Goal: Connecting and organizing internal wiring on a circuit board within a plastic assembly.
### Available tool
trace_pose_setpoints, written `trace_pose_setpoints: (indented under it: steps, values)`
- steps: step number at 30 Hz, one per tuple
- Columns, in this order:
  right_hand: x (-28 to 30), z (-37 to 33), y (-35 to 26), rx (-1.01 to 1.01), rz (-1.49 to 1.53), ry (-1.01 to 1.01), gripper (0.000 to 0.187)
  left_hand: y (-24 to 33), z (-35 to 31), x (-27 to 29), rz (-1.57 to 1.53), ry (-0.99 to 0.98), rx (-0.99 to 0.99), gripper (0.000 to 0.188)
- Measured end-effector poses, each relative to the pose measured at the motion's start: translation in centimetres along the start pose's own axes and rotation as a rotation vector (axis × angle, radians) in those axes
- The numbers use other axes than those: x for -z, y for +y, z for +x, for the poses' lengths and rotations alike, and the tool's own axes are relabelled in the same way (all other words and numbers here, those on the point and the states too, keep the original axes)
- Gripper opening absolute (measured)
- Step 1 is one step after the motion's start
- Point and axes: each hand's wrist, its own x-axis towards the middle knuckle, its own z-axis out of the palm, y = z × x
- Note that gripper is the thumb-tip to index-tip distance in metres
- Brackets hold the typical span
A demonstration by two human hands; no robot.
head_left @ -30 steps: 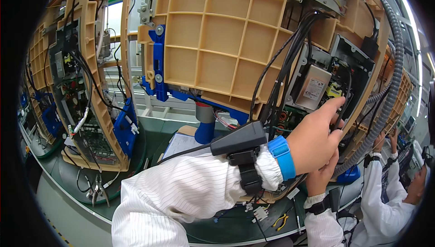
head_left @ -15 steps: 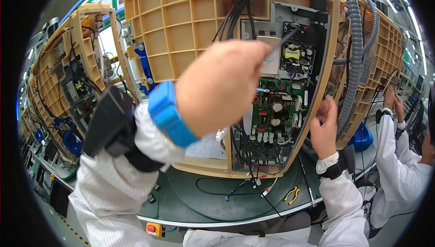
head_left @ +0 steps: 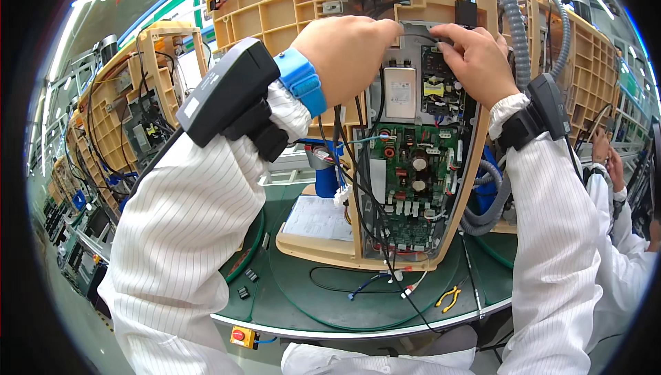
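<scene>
A thin black cable (head_left: 418,35) runs between my two hands at the top of an open grey housing set in a beige frame. My left hand (head_left: 348,55), with a blue wrist strap (head_left: 301,80), is closed on one part of it; its fingertips are partly hidden. My right hand (head_left: 478,61) pinches the cable between thumb and forefinger, beside the small black circuit board (head_left: 434,75). Below my hands are a pale rectangular module (head_left: 400,92) and a large green circuit board (head_left: 416,182). More black cables (head_left: 365,199) hang at the housing's left side.
The beige frame (head_left: 451,234) stands on a green worktable (head_left: 296,292). Yellow-handled pliers (head_left: 448,299) and a thin rod (head_left: 472,275) lie at the front right. Printed sheets (head_left: 318,218) rest on the frame's base. A grey corrugated hose (head_left: 511,24) hangs right; a co-worker's hands (head_left: 606,154) are beyond.
My right hand has risen from the frame's right edge to the housing's top. My left hand has moved up. The cable now spans both hands, and the view has shifted.
</scene>
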Motion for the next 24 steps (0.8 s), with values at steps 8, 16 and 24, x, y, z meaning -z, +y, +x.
trace_pose_setpoints:
  steps: [8,16,24]
  values:
    - [-0.8,0.7,1.4,0.004,0.07,0.061,0.023,-1.2,2.4,-2.3,-0.205,0.164,0.013,0.019]
    - [-0.9,0.9,1.5,-0.031,0.007,0.091,0.017,-1.3,3.6,-6.0,-0.164,0.2,-0.027,0.023]
    - [-1.7,1.0,2.7,0.018,-0.004,0.138,0.013,0.7,4.1,-6.9,0.048,-0.002,-0.023,0.037]
